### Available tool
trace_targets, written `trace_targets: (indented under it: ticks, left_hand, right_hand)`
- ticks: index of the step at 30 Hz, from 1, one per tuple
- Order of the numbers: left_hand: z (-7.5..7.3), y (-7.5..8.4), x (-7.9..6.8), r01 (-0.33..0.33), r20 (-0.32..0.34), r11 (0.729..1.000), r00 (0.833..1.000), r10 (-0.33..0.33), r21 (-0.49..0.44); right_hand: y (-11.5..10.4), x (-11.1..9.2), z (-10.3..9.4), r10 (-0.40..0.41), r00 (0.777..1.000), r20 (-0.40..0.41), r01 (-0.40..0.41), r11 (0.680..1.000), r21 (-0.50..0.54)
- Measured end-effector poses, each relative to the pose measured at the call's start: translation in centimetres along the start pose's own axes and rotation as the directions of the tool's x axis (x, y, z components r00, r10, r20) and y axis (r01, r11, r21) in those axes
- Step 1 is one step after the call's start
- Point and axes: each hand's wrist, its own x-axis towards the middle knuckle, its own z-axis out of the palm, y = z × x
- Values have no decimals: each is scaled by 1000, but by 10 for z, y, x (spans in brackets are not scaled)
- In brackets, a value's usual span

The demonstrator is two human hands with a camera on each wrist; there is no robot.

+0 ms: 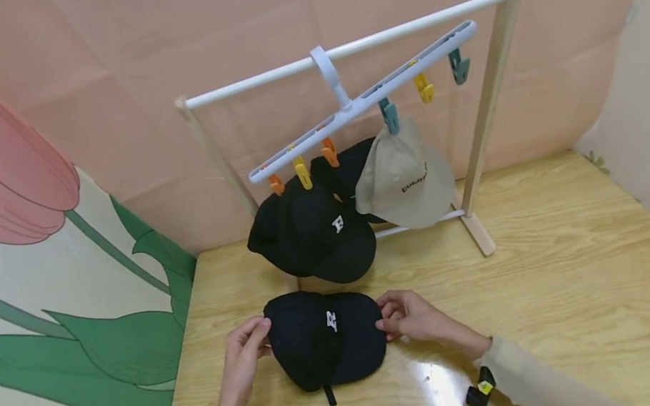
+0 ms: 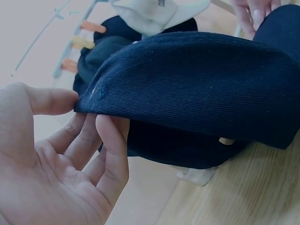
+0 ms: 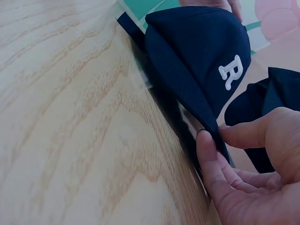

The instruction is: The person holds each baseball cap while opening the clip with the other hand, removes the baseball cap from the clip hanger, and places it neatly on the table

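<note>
Between my two hands a dark navy baseball cap (image 1: 304, 344) with a white letter R is held close over the wooden table. My left hand (image 1: 242, 355) pinches the crown's edge between thumb and fingers, as the left wrist view shows with the cap's fabric (image 2: 197, 84). On the other side my right hand (image 1: 413, 318) pinches the edge of the brim, thumb on top and fingers below. In the right wrist view the white R (image 3: 231, 71) faces the rack side. A short dark strap (image 1: 330, 396) sticks out at the cap's near side.
Behind the cap stands a wooden rack (image 1: 485, 95) with a white top bar. From it hangs a tilted pale clip hanger (image 1: 348, 112) with orange, yellow and teal clips. Dark caps (image 1: 317, 233) and a beige cap (image 1: 406, 181) hang from it. The table (image 1: 578, 303) extends right.
</note>
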Motion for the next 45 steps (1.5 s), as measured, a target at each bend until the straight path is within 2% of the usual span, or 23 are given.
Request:
trace_targets:
  ticks: [6,15,23,28,36,45]
  left_hand:
    - [-1,-1,0,14,-4,1000,1000,-14,6]
    - [-2,-6,-3,52,-28,999,998,-52,9]
    - [-6,-14,-6,60,-24,998,998,-60,0]
    - [-9,-18,-8,59,8,998,998,-59,-2]
    - [-11,-22,-11,136,6,991,991,-136,3]
    - [-14,-26,-12,174,106,985,979,-173,3]
  right_hand:
    - [2,3,0,6,1000,1,-6,1000,-29]
    - [3,2,0,-8,1000,-1,8,991,-136]
    - [0,-1,2,-16,1000,3,16,980,-198]
    - [-2,-1,-1,-10,1000,10,12,980,-201]
    - [0,1,-2,-26,999,46,37,969,-245]
    - [-2,-3,-4,-42,996,72,61,957,-285]
